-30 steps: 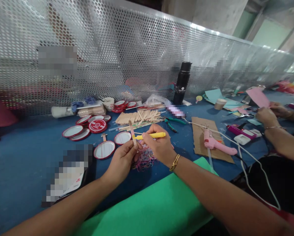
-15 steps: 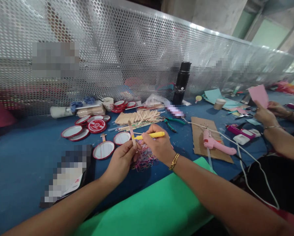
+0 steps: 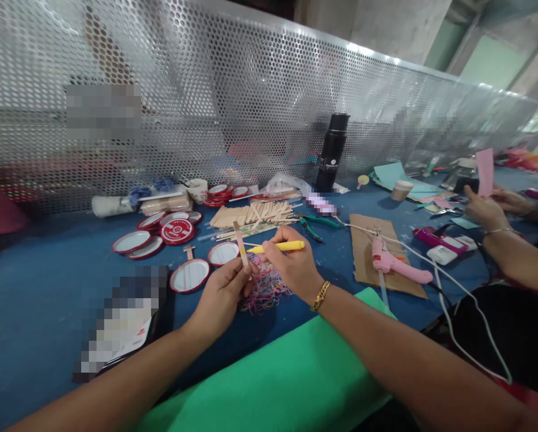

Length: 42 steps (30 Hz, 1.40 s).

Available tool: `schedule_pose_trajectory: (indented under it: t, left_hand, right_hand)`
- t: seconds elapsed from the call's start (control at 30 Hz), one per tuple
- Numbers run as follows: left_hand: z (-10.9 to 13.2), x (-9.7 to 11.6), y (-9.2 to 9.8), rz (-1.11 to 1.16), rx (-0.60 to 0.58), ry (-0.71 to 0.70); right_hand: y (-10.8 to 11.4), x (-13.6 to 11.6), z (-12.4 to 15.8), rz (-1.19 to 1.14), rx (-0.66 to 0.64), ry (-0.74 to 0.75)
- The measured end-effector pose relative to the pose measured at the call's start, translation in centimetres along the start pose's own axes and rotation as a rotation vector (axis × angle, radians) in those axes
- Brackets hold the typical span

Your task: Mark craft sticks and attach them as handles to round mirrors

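My left hand (image 3: 221,295) pinches the lower end of a wooden craft stick (image 3: 239,241) and holds it upright above the blue table. My right hand (image 3: 293,264) grips a yellow marker (image 3: 278,246), whose tip points left and sits close to the stick, just right of it. Under both hands lies a tangle of coloured threads (image 3: 265,288). A heap of more wooden sticks (image 3: 253,213) lies just beyond.
Red-rimmed round lids (image 3: 161,237) lie to the left. A pink glue gun (image 3: 397,264) rests on cardboard (image 3: 368,240) at right, with green pliers (image 3: 314,225) and a black flask (image 3: 332,153) behind. Green sheet (image 3: 273,378) covers the near edge. Another person's hands (image 3: 485,210) hold pink paper at far right.
My right hand has drawn the marker slightly to the right, off the stick. The other person has turned the pink paper edge-on. My left hand has barely moved.
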<state>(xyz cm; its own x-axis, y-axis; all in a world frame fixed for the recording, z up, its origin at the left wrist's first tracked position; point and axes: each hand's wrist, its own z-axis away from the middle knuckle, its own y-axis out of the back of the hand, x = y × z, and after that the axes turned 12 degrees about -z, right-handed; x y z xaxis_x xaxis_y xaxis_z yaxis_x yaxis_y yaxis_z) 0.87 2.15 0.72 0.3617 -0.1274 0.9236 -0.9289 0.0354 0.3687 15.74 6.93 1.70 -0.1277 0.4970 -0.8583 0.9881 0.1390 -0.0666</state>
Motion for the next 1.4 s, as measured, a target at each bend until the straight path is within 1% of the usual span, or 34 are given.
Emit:
schedule_pose_trajectory:
  t: [0.17,0.33,0.5,0.7,0.83,1.0,1.07,1.23,1.4]
  left_hand:
    - [-0.02,-0.4,0.06,-0.006,-0.002,-0.02]
    - [0.03,-0.23,0.01,-0.019,-0.003,-0.004]
    - [0.02,-0.05,-0.06,-0.013,-0.001,-0.014]
    - [0.01,-0.19,0.01,-0.03,0.004,-0.003]
    - [0.01,-0.12,-0.08,-0.015,0.004,-0.007]
    - [-0.1,-0.3,-0.08,0.006,-0.001,0.009]
    - [-0.1,-0.34,-0.04,0.014,0.0,0.004]
    - [-0.02,-0.22,-0.03,0.019,0.005,-0.007]
    - [-0.09,-0.13,-0.06,0.019,0.004,0.006]
  right_hand:
    - [-0.17,-0.14,0.06,0.003,-0.046,0.004]
    - [-0.04,-0.04,-0.06,0.025,-0.001,0.005]
    - [-0.2,-0.21,0.07,-0.021,-0.03,-0.008]
    - [-0.05,0.15,-0.03,-0.01,0.001,-0.007]
    - [-0.29,0.05,0.04,-0.069,-0.031,-0.033]
    - [-0.11,0.11,-0.06,-0.002,-0.001,-0.01]
    - [-0.08,0.15,-0.03,-0.005,0.004,-0.006]
    - [-0.23,0.2,0.08,-0.043,-0.033,-0.029]
    - [-0.07,0.28,-0.02,-0.01,0.0,-0.014]
